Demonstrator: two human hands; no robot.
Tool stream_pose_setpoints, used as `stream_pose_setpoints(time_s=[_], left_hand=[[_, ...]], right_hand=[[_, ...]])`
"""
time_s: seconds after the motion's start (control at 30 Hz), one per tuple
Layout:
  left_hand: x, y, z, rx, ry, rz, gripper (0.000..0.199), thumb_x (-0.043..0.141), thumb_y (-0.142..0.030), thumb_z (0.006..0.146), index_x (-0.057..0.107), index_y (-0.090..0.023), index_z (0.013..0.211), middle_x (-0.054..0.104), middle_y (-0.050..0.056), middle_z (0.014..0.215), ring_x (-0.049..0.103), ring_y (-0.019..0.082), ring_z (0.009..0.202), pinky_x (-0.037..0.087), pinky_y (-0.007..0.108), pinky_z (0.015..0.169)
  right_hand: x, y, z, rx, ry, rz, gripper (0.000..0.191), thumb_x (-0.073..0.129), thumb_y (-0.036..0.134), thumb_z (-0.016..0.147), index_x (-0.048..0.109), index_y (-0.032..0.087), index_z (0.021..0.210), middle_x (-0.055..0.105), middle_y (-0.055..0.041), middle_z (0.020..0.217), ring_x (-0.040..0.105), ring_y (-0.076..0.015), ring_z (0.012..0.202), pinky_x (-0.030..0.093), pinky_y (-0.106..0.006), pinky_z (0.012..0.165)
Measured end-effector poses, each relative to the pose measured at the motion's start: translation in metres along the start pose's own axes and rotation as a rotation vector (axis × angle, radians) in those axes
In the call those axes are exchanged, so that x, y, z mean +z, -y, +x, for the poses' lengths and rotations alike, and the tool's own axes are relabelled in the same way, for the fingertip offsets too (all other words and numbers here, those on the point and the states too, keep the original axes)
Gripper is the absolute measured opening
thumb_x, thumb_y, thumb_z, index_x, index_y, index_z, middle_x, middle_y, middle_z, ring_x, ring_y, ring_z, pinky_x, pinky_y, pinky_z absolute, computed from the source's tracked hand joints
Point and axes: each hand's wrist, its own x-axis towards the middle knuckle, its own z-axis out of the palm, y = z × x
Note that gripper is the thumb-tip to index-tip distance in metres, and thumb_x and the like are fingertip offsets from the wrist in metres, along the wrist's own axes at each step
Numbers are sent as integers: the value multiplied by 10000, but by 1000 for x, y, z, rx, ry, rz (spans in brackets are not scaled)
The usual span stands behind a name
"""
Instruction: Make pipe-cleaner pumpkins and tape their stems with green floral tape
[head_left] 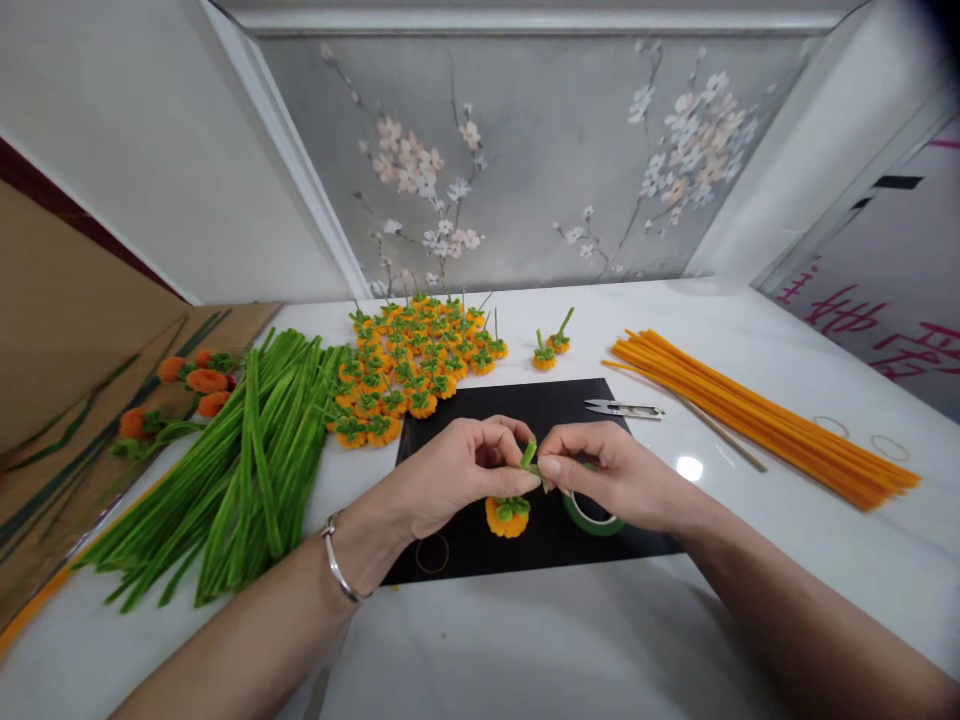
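Observation:
Above a black mat (480,557), my left hand (480,462) pinches the green stem (529,452) of an orange flower (508,518), whose head hangs below the fingers. My right hand (592,468) meets it at the stem, thumb and forefinger pressed together on what looks like a bit of green tape. Partly hidden under the right hand lies a roll of green tape (592,520). Silver thread snips (626,409) rest at the mat's upper right edge.
Green pipe cleaners (255,450) lie at left, beside orange-red flowers (207,380) on cardboard. Many small orange flowers (420,360) cluster behind the mat, with two apart (544,352). Orange pipe cleaners (757,415) and a thin stick (724,435) lie at right.

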Motion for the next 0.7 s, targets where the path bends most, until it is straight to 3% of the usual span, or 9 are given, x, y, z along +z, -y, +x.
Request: stream_pose_setpoints(time_s=[0.13, 0.27, 0.4, 0.5, 0.7], left_hand=[[1, 1, 0, 27, 23, 85, 165, 728, -160, 657, 572, -119, 619, 542, 43, 1006, 548, 108, 758, 441, 271, 706], [4, 2, 2, 76, -43, 219, 82, 698, -161, 678, 630, -127, 706, 555, 54, 1015, 560, 104, 719, 475, 260, 657], [6, 2, 4, 102, -121, 291, 267, 660, -121, 686, 683, -162, 949, 528, 67, 1125, 560, 68, 637, 477, 228, 582], [7, 3, 3, 140, -163, 418, 122, 632, -139, 728, 728, -158, 801, 524, 59, 1144, 567, 64, 646, 489, 231, 619], [6, 8, 2, 203, -215, 549, 147, 614, -207, 783, 699, -145, 681, 552, 49, 1044, 553, 68, 632, 468, 212, 582]], right_hand=[[-2, 2, -2, 33, 17, -9, 227, 514, 275, 875, 557, 162, 684, 513, 32, 597, 403, -77, 524, 311, -204, 493], [-3, 1, -3, 33, 5, -34, 231, 512, 285, 882, 567, 161, 694, 519, 29, 602, 424, -84, 549, 318, -206, 510], [-4, -2, -3, 17, 1, -72, 246, 510, 283, 889, 571, 158, 686, 541, 21, 627, 455, -91, 586, 341, -208, 545], [-3, -3, -2, 15, -12, -90, 250, 498, 292, 895, 569, 163, 693, 548, 19, 627, 463, -97, 590, 349, -211, 551], [-3, -2, -2, 56, -31, -205, 298, 431, 368, 929, 561, 184, 734, 588, 8, 630, 512, -114, 573, 370, -222, 548]])
